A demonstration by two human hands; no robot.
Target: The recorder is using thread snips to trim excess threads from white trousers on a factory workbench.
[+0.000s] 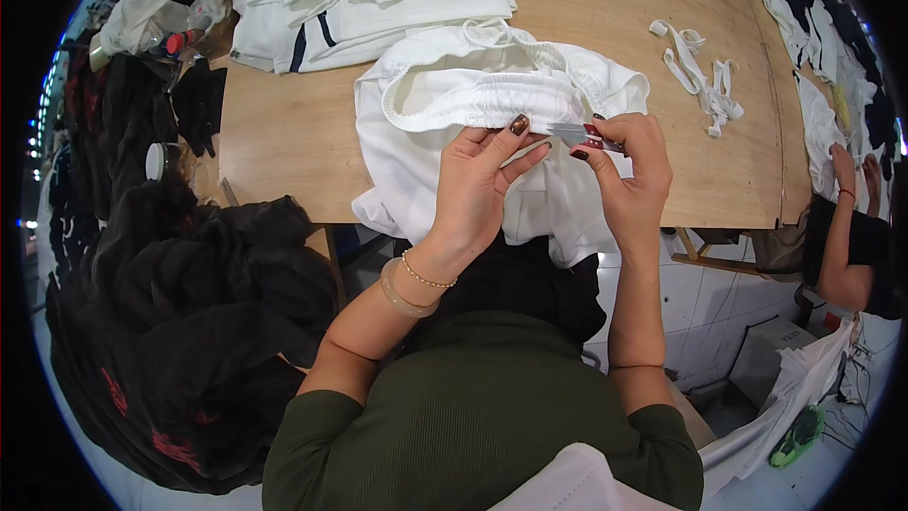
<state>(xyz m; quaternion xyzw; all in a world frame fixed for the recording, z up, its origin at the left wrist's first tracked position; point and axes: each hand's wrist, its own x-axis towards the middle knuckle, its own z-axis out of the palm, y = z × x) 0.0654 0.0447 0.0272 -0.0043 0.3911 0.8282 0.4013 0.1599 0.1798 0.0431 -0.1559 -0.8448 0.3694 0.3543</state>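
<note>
White elastic-waist pants [416, 161] lie at the table's near edge, part of them hanging over it toward my lap. Their gathered waistband [454, 112] faces up in a loop, with a white drawstring [487, 35] tied at its far side. My left hand [487, 175] pinches the near edge of the waistband between thumb and fingers. Just to the right, my right hand [624, 170] grips small thread snips [567, 131] with grey blades and a red part. The blades point left, close to the left fingertips at the waistband. Any thread there is too small to make out.
Folded white garments [378, 14] are stacked at the table's far left. Loose white cords [700, 76] lie on the right of the wooden table [284, 142]. A heap of black garments [189, 322] fills the left side. Another person's arm [837, 227] works on white cloth at far right.
</note>
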